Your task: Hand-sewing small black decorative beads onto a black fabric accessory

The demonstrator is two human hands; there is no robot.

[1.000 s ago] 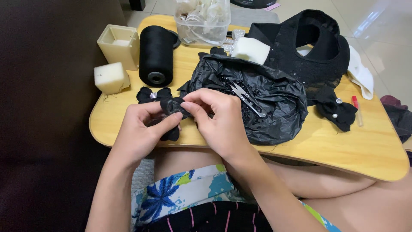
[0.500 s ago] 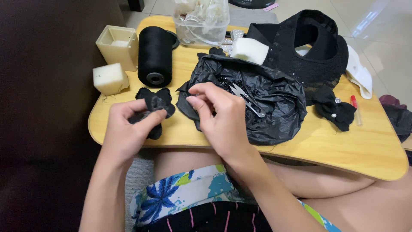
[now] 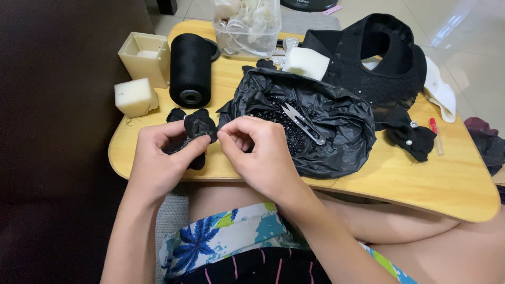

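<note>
The left hand (image 3: 158,165) pinches a black fabric flower (image 3: 193,128) just above the wooden lap tray (image 3: 421,179), steadying it so the right hand (image 3: 258,155), fingertips closed at its edge, works beside the bead-filled black bag (image 3: 336,131).

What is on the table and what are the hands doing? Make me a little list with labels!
Left hand: holds a black fabric flower
Right hand: pinches at the flower's edge
Black plastic bag: open, holds black beads and thread snips
Thread spool: black, upright
Foam cube: left of the spool
Lap table: wooden
</note>
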